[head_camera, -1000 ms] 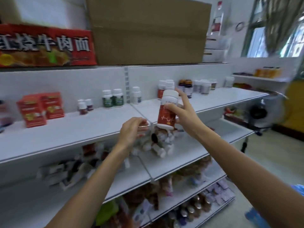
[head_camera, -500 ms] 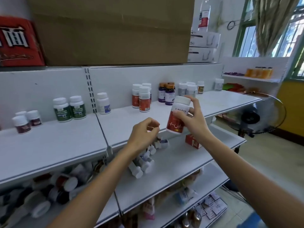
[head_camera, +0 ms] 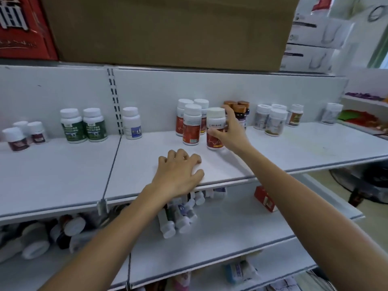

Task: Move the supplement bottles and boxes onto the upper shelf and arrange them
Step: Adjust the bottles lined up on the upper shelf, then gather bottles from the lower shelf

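My right hand (head_camera: 228, 134) is clamped on the red-label bottle (head_camera: 214, 128), thumb across the front of the label and fingers wrapped round the far side. The grip is low on the body so I can steer the base and leave the white cap free. The bottle stands upright on the upper shelf (head_camera: 294, 150), roughly midway between the front edge and the back wall; I cannot tell whether its base is fully down or just off the surface. I hold it just beside the three matching bottles (head_camera: 191, 124) on its left because like goes with like, and its label faces the front edge as theirs do. Behind my fingers stand the amber-capped bottles (head_camera: 241, 111), near enough that I judge a careless release could knock them. My left hand (head_camera: 178, 173) holds nothing: its fingers are apart and lightly bent, the tips on the shelf and the palm over the front edge, which I take as bracing for the reach. By my reckoning plenty remains. A heap of bottles (head_camera: 178, 219) lies on its sides on the lower shelf (head_camera: 241, 225), under the upper shelf's front edge, and a red box (head_camera: 265, 199) sits toward that lower shelf's right end. Further left on the upper shelf, the green-label bottles (head_camera: 84, 126) stand paired near the back wall.
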{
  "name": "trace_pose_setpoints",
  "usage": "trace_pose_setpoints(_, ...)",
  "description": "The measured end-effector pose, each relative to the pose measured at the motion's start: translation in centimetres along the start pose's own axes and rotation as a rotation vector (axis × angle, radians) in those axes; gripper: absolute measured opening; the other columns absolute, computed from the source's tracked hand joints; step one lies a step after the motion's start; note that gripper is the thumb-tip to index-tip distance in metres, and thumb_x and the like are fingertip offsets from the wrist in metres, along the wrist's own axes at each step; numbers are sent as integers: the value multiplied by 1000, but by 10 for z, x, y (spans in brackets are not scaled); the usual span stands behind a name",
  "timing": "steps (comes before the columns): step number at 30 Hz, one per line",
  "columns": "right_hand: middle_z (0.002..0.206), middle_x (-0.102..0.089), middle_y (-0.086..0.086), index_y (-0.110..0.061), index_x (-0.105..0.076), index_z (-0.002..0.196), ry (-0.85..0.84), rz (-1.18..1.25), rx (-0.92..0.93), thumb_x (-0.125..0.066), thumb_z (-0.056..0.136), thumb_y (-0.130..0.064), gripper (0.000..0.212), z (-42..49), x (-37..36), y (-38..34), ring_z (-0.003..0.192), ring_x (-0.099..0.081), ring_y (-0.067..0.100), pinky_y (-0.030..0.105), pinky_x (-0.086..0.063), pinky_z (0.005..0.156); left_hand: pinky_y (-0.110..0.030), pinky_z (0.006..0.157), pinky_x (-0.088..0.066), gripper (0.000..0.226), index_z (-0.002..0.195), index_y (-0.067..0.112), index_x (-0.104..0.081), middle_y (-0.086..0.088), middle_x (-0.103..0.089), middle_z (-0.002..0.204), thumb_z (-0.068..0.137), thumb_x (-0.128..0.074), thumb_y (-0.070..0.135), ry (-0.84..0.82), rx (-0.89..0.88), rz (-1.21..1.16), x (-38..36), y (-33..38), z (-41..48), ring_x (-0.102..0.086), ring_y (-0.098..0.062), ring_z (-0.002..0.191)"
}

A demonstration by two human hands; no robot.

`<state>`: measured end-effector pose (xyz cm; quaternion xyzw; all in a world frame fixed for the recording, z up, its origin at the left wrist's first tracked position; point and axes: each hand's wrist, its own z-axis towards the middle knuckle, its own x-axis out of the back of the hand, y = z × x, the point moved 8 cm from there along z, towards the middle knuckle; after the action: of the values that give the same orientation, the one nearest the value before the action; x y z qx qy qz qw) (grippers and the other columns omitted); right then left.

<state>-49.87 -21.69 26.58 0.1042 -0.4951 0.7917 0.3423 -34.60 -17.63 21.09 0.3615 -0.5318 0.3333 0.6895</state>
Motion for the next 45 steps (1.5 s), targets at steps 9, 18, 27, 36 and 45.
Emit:
trace_pose_setpoints(9,131,-55,6,-19,-30,139,-94,99,28,-72,81,-15,72,43,-17,24,117,-54,20,27,-42,91,-39,101,-26,37,130,31,-45,1,-41,137,95,-36,42,105,164,-21,5,3,-1,-33,-21,125)
trace_pose_setpoints(18,140,-45,14,-7,-18,146,-230,78,-91,-74,79,-23,88,16,-9,46,127,-46,27,34,-39,103,-34,102,-32,30,124,22,-54,2,-49,130,96,-41,24,205,144,-137,3,38,-15,-41,-19,121)
trace_pose_setpoints(27,116,-61,9,-7,-49,127,-61,-5,136,-62,85,-10,44,-50,36,23,101,-57,19,26,-43,87,-24,92,-31,27,113,17,-60,-1,-53,117,87,-53,14,383,90,-224,4,65,-40,-44,-19,112)
trace_pose_setpoints(36,82,-55,0,-1,-60,97,110,24,292,-57,81,-1,16,-162,47,47,67,-45,9,14,-37,63,-28,81,-36,28,96,11,-66,-5,-60,97,78,-46,19,480,101,-210,-52,77,-98,-51,-24,94)
trace_pose_setpoints(45,100,-65,8,-3,-62,105,-162,30,-112,-53,85,0,22,-184,-16,169,85,-55,12,16,-39,74,-31,84,-41,29,113,15,-61,-3,-59,116,84,-58,14,191,316,-340,-163,47,-101,-53,-22,105)
